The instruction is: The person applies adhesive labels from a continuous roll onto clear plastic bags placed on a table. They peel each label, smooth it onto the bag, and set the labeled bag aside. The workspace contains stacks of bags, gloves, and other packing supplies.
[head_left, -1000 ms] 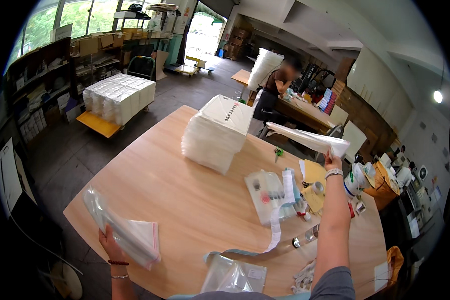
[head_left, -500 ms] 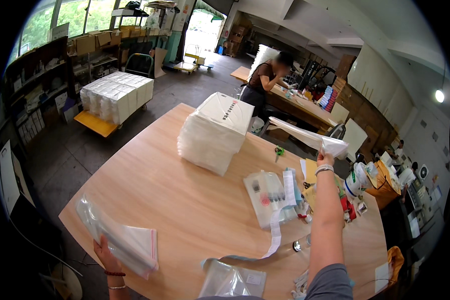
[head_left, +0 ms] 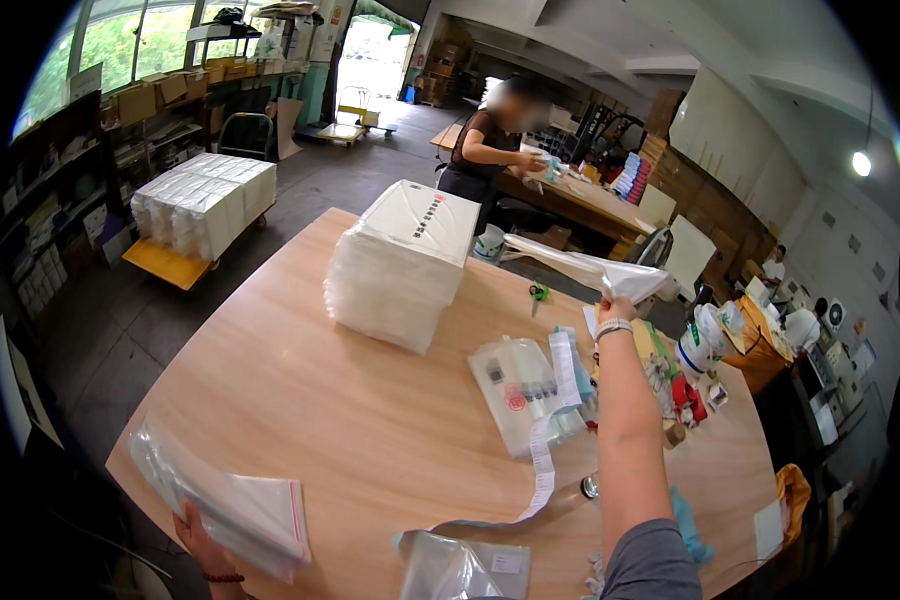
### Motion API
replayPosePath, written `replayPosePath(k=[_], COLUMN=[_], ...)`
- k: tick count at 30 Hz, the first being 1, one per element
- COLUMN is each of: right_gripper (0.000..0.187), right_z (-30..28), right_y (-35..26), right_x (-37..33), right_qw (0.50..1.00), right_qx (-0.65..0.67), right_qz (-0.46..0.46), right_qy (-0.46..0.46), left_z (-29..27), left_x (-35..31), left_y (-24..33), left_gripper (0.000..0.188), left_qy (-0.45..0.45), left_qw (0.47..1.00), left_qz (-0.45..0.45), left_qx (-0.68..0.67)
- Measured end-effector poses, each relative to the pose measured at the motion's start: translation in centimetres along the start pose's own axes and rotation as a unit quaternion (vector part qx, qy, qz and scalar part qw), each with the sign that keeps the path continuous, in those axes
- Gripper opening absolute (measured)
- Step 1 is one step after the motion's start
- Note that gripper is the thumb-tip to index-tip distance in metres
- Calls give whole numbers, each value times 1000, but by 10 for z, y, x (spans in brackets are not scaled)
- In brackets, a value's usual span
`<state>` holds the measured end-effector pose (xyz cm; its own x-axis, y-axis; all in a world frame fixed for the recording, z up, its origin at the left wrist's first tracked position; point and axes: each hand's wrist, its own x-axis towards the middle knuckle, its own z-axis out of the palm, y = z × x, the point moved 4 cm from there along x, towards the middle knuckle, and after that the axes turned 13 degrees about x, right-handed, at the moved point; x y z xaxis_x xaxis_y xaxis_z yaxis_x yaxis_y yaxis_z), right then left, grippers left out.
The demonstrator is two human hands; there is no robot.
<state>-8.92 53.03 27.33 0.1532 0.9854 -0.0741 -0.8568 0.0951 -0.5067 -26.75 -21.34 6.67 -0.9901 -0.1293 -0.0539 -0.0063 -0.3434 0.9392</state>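
My left hand grips the near edge of a bundle of clear plastic bags at the table's left front. The bundle is partly lifted and curled, and a pink strip runs along one side. Out over the far right of the table, my right hand is closed on a gathered white plastic bag. That bag stretches away to the left, its folds bunched at my fingers. Left of it stands a tall stack of white packages in clear wrap, with dark print on top.
Clear bags and a curling paper label strip lie mid-table. Green-handled scissors rest near the far edge. More clear bags are at the front. A loaded cart stands left; a co-worker is at another table.
The whole view has swung slightly right. Both my hands keep their holds. The co-worker's raised hand has come down from the head to the other table.
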Motion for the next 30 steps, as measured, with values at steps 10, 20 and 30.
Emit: replayPosePath(k=[10,20,30], right_gripper=[48,48,28], right_z=[-9,-13,-40], right_y=[11,31,110], right_x=[12,15,111], right_qw=[1000,998,1000], right_qx=[-9,-7,-7], right_qz=[-9,-43,20], right_qy=[6,34,-21], left_z=[1,6,15], left_x=[-2,-8,-20], left_y=[0,9,16], left_gripper=[32,31,32], left_qy=[-7,6,1], left_qw=[1000,999,992], left_qz=[-27,-13,-99], left_qx=[-5,32,-84])
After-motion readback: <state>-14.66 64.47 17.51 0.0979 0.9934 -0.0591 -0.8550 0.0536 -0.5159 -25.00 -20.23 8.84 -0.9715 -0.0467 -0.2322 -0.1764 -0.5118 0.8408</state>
